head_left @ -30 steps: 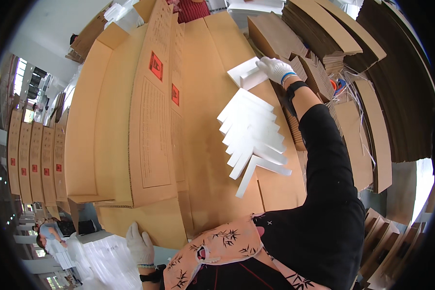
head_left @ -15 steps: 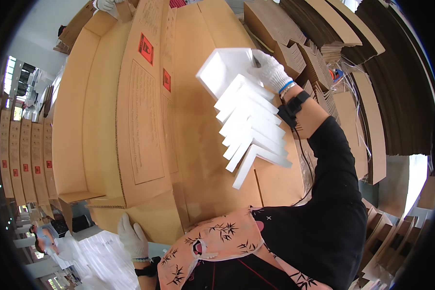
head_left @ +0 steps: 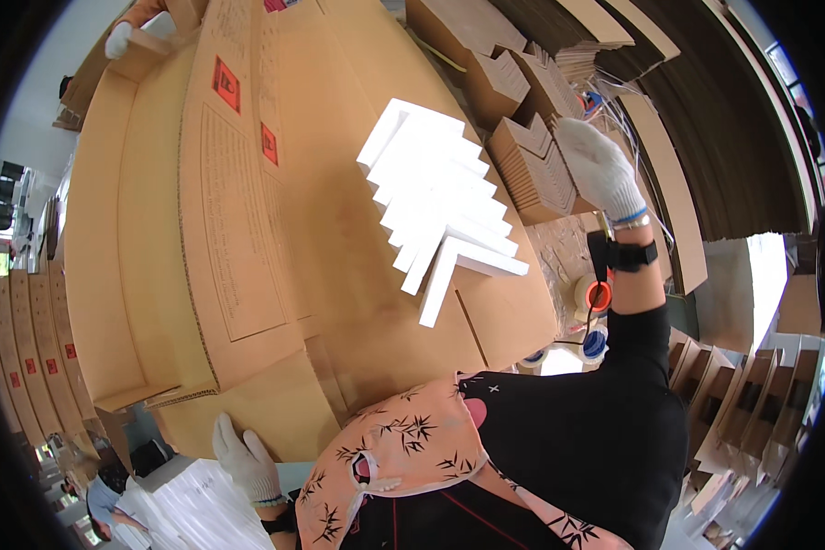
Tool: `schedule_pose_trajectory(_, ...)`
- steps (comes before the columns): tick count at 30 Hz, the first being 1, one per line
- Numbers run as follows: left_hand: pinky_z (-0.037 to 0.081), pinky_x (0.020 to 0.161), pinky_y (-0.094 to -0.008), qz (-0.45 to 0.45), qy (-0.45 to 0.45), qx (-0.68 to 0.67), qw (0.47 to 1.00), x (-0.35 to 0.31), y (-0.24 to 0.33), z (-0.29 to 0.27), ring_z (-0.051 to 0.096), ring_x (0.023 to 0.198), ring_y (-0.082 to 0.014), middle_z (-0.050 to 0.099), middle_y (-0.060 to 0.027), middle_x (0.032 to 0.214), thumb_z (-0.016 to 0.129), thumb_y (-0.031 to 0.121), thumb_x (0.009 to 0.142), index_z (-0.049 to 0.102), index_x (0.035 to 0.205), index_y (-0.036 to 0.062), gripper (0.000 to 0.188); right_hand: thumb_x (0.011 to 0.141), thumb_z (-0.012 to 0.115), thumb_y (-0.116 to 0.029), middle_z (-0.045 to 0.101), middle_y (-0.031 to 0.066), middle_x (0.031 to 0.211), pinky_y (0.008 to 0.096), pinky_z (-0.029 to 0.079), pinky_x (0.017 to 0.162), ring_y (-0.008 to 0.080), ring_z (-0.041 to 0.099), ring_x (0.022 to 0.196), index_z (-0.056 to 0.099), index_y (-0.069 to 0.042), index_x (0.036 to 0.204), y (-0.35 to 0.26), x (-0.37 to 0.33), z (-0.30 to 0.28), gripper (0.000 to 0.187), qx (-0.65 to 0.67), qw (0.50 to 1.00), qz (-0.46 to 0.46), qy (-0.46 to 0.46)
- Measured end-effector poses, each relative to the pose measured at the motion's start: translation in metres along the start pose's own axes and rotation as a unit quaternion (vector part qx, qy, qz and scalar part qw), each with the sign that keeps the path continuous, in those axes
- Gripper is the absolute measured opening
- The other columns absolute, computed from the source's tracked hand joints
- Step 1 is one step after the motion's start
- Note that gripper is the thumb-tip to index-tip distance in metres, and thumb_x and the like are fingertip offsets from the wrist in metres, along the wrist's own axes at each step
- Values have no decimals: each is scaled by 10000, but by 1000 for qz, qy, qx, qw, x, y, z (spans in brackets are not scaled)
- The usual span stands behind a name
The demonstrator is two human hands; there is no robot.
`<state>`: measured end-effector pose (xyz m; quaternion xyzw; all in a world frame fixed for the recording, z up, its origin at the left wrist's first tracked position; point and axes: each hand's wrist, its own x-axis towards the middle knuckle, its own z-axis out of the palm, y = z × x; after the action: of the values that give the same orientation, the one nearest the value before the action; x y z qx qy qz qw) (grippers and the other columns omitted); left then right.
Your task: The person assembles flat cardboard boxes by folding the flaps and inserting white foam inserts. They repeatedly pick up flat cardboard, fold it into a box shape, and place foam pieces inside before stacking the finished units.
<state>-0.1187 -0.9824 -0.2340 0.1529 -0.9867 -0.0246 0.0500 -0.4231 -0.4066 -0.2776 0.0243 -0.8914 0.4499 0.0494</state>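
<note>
White angled foam pieces, L-shaped and nested in a row, lie on the brown cardboard sheet in front of me. My right hand, in a white knitted glove, has left them and is beside a stack of brown cardboard angle pieces. Its fingers lie stretched along the stack's right side; the thumb is hard to make out. Also gloved, my left hand rests with fingers apart at the near edge of the large open cardboard box.
Tape rolls, one with an orange core and one with a blue core, sit right of the sheet. Further right stand tall dark cardboard stacks. Another person's gloved hand touches the box's far end. Folded cartons line the left.
My right hand has let go of the white foam pieces and moved right to the cardboard angle stack. The foam pieces now lie together on the sheet. My left hand stays at the box edge.
</note>
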Motion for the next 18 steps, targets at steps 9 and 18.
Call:
schedule_pose_trajectory(9,393,1032,-484,28,8,22,999,0,-10,7,490,1206,-442,502,-285,1330,489,183,948,487,1339,-59,460,826,602,-155,667,139,1061,445,531,777,343,648,932,559,-91,1279,60,-110,35,460,-318,946,-35,44)
schedule_pose_trajectory(18,389,1055,-462,58,-14,-9,998,-3,-27,6,496,1222,-431,505,-273,1350,526,177,943,500,1328,-60,453,793,658,-172,605,179,1084,460,532,751,382,627,937,508,-66,1307,59,-124,93,546,-325,938,62,106)
